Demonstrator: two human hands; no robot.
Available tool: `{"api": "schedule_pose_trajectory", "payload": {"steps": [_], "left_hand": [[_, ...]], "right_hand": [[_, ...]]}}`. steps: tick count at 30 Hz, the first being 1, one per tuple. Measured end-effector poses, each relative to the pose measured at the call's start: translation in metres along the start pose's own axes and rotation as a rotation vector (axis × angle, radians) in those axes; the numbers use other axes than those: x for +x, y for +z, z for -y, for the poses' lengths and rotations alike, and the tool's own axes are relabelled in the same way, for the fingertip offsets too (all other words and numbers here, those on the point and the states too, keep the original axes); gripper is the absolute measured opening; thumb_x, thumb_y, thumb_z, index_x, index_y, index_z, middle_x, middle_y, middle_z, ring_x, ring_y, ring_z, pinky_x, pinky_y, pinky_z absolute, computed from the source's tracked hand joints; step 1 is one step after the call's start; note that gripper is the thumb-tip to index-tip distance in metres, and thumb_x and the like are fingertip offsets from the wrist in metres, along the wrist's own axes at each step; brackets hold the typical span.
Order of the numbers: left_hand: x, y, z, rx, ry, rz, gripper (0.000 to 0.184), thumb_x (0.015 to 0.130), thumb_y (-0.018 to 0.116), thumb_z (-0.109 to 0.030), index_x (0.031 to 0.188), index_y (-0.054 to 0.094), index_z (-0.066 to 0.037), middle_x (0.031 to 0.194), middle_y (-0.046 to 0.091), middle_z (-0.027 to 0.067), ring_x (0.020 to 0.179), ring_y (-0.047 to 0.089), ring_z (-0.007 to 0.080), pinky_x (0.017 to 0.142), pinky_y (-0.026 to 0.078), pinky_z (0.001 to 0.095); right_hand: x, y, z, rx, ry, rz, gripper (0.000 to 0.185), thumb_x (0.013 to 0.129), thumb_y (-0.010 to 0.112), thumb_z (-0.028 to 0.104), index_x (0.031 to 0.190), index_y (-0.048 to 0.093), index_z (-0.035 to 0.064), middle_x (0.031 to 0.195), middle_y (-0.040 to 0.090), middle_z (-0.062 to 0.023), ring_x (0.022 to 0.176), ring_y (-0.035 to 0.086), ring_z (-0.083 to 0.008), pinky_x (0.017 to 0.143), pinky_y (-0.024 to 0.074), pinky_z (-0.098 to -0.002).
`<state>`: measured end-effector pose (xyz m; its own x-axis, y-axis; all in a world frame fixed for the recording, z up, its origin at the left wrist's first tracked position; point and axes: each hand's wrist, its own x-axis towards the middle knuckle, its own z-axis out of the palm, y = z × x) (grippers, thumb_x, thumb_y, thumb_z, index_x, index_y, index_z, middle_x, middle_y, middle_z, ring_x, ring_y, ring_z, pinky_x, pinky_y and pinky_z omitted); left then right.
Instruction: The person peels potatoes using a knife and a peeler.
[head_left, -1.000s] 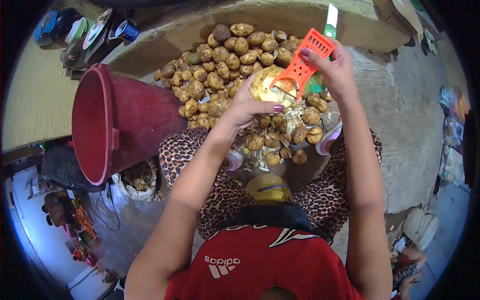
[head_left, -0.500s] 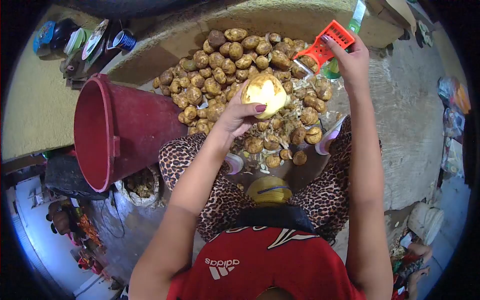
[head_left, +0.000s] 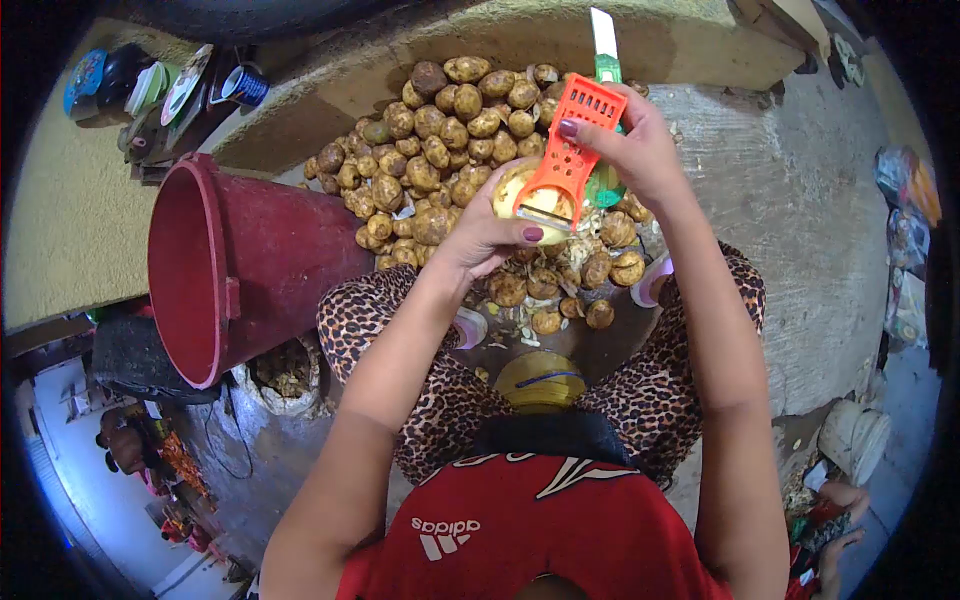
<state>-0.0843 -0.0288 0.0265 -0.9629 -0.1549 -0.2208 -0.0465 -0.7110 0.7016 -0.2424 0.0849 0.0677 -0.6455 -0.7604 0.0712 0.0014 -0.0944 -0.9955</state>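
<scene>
My left hand (head_left: 478, 232) is closed around a mostly peeled pale yellow potato (head_left: 507, 196), the thumb on its near side. In my right hand (head_left: 640, 150) is an orange peeler (head_left: 567, 150) with slots and holes, its metal blade against the potato. A knife (head_left: 604, 38) with a white blade and green handle is also in that hand, pointing away from me. Beneath both hands lies a heap of unpeeled brown potatoes (head_left: 425, 172), with pale peelings (head_left: 575, 262) scattered among those nearest me.
A large dark red bucket (head_left: 228, 283) lies tilted on its side left of the heap. Behind the heap runs a low wall (head_left: 650, 45). A sack (head_left: 285, 378) stands below the bucket. Bare concrete floor (head_left: 790, 230) is at the right, with other people at the lower edges.
My right hand has come down and left, bringing the peeler from beside the heap onto the potato. The knife moved with it. My left hand stays almost in place.
</scene>
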Motion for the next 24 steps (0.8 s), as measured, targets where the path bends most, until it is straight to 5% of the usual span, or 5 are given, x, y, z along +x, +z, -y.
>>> {"api": "schedule_pose_trajectory", "payload": {"steps": [4,7,12,19,24], "left_hand": [[-0.001,-0.006,-0.002,-0.052,-0.008,-0.007,0.087,0.054,0.077,0.0,0.127,0.031,-0.007,0.117,0.049,0.0098,0.105,0.053,0.0209,0.082,0.051,0.03],[-0.002,-0.003,-0.003,0.052,0.02,-0.043,0.096,0.049,0.085,-0.016,0.128,0.031,-0.004,0.119,0.049,0.01,0.108,0.051,0.0224,0.089,0.047,0.0342],[0.005,-0.004,-0.006,0.099,0.033,-0.004,0.094,0.049,0.084,-0.015,0.126,0.032,-0.006,0.118,0.049,0.0098,0.107,0.052,0.0235,0.089,0.047,0.0357],[-0.008,-0.01,-0.008,0.082,0.008,0.154,0.089,0.047,0.081,-0.009,0.123,0.035,-0.005,0.113,0.052,0.0086,0.105,0.052,0.0208,0.092,0.043,0.0349],[-0.007,-0.015,-0.006,-0.019,0.001,0.066,0.086,0.051,0.08,-0.009,0.124,0.035,-0.003,0.116,0.05,0.011,0.108,0.051,0.0233,0.093,0.042,0.037]], "right_hand": [[0.001,-0.001,-0.005,-0.039,-0.03,-0.009,0.039,0.074,0.07,0.012,0.105,0.051,-0.0011,0.085,0.061,-0.0035,0.075,0.058,-0.0092,0.068,0.0488,-0.0237],[0.002,-0.003,-0.006,-0.083,-0.058,-0.006,0.039,0.074,0.07,0.013,0.105,0.051,-0.0016,0.086,0.061,-0.0042,0.075,0.059,-0.0095,0.069,0.0489,-0.0237],[0.008,-0.019,0.002,-0.102,-0.065,-0.012,0.036,0.074,0.07,0.014,0.102,0.052,-0.0019,0.086,0.062,-0.0057,0.076,0.06,-0.0106,0.069,0.0491,-0.0236],[0.029,-0.061,0.007,0.065,-0.207,-0.409,0.027,0.075,0.069,0.014,0.095,0.058,-0.0001,0.082,0.064,-0.0052,0.072,0.061,-0.0104,0.067,0.0491,-0.0256],[0.022,-0.051,-0.01,-0.024,-0.004,-0.303,0.029,0.076,0.068,0.019,0.096,0.058,0.001,0.086,0.063,-0.0044,0.079,0.059,-0.0101,0.071,0.0455,-0.023]]}}
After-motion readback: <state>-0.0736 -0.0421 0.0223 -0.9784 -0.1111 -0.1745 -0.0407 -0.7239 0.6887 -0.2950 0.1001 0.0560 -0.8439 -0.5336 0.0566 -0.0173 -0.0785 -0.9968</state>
